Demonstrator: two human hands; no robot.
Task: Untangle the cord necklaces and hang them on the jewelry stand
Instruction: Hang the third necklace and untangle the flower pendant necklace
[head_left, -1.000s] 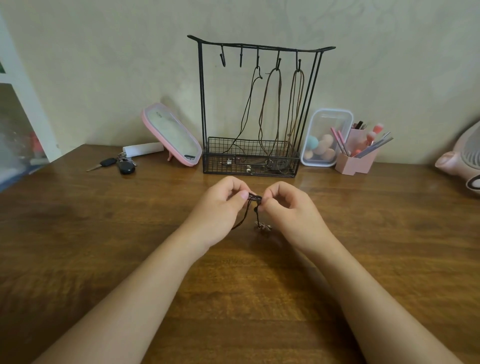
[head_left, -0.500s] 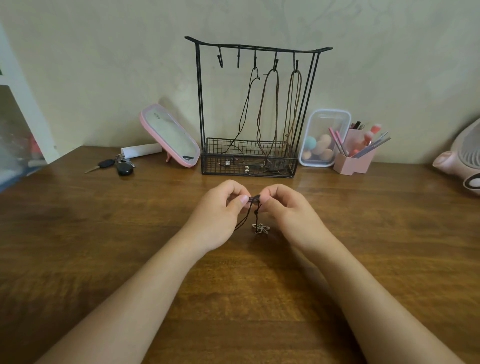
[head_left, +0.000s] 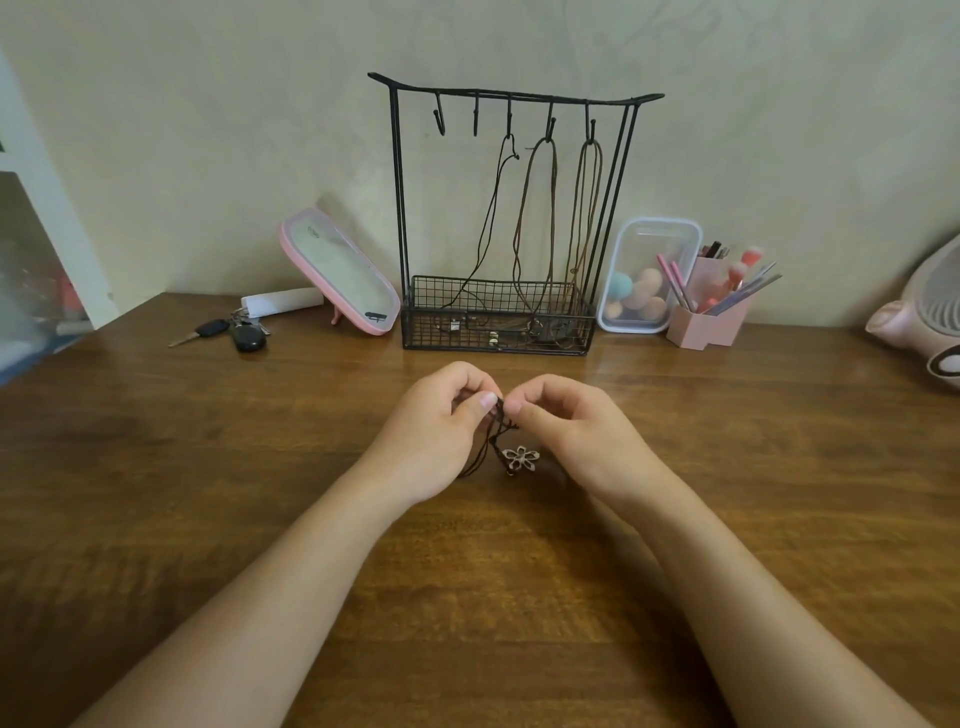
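Necklace: a dark cord necklace (head_left: 491, 441) is held over the middle of the desk (head_left: 208, 467), its flower pendant (head_left: 521, 459) low between the wrists.
Hands: the left hand (head_left: 441, 431) and right hand (head_left: 576, 431) are close together, both pinching the tangle, thumbtips almost meeting.
Cord axis: it trails down toward the near edge.
Stand: the jewelry stand (head_left: 400, 208) is straight ahead by the far edge. Its two bare hooks (head_left: 440, 117) sit to the left, so the left hand looks nearer.

Two forearms (head_left: 291, 587) are shown bare, uncovered up to the wrists. The left hand (head_left: 441, 431) and right hand (head_left: 576, 431) are likewise bare; a short, trimmed thumbnail (head_left: 487, 401) is seen on the left.
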